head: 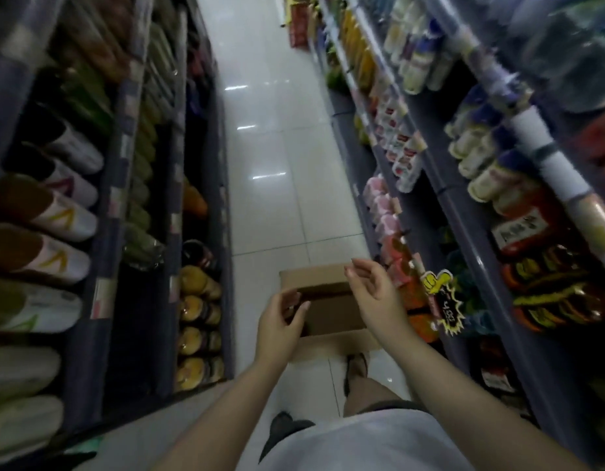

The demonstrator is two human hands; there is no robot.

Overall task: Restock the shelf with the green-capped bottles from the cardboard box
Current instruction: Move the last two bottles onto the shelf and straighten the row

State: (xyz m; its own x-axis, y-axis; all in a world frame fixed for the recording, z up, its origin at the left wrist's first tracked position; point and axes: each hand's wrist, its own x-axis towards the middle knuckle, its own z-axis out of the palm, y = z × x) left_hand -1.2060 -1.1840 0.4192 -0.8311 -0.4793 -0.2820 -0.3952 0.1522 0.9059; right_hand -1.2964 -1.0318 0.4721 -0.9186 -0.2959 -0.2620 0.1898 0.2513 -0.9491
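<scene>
An open cardboard box (331,314) stands on the white tiled aisle floor below me, its inside dark, and I cannot see any bottles in it. My left hand (280,324) hovers above the box's left side with fingers curled apart, holding nothing. My right hand (372,287) hangs over the box's right edge, fingers loosely spread and empty. Green-tinted bottles (141,195) lie in rows on the left shelf; their caps are too blurred to tell.
Shelving lines both sides of the narrow aisle: white-labelled bottles (53,215) and yellow jars (199,314) on the left, mixed bottles and red packets (518,229) on the right. A yellow price tag (444,300) sticks out near the box. My feet stand just behind the box.
</scene>
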